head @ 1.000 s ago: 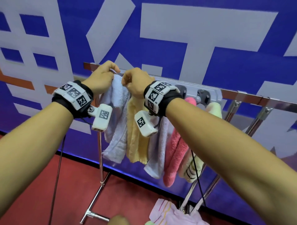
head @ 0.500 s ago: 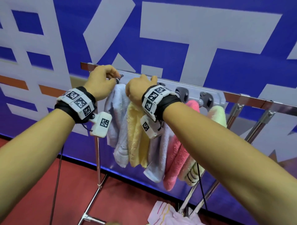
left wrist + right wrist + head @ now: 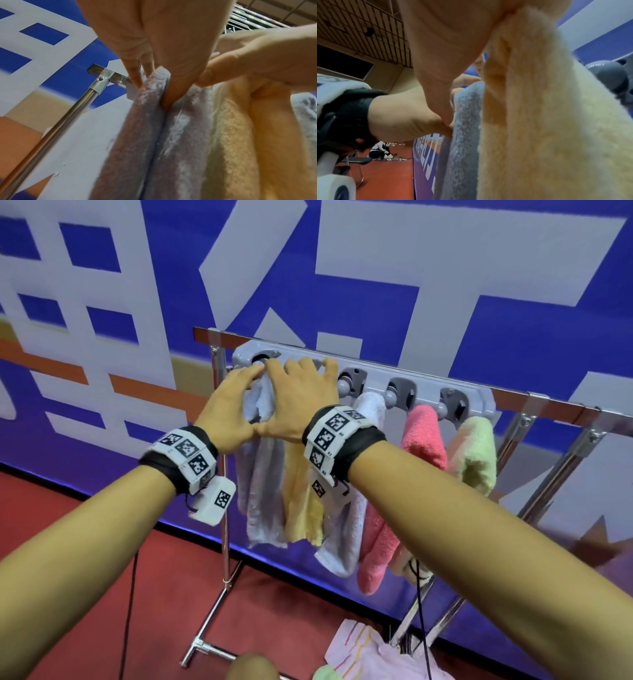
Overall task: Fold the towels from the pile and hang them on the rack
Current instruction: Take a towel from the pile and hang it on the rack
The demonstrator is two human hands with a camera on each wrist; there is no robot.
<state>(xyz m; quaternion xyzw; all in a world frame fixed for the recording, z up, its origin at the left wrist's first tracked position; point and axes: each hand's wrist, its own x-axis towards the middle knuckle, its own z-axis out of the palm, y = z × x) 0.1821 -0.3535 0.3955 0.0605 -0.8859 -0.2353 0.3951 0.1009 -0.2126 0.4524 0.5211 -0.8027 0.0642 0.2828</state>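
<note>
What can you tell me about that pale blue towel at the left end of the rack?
The pale blue fluffy terry towel hangs folded lengthwise from the leftmost grey holder of the rack, its ends dangling low. Its top is bunched at the holder, where the left hand and right hand touch it with straightened fingers. On its right it lies against a yellow fluffy towel.

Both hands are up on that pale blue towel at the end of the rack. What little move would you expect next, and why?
Probably letting go and drawing both hands back. The pale blue towel already hangs down from the rack beside the yellow towel, and the left hand and right hand lie over its top with fingers spread, as if only smoothing it.
</note>
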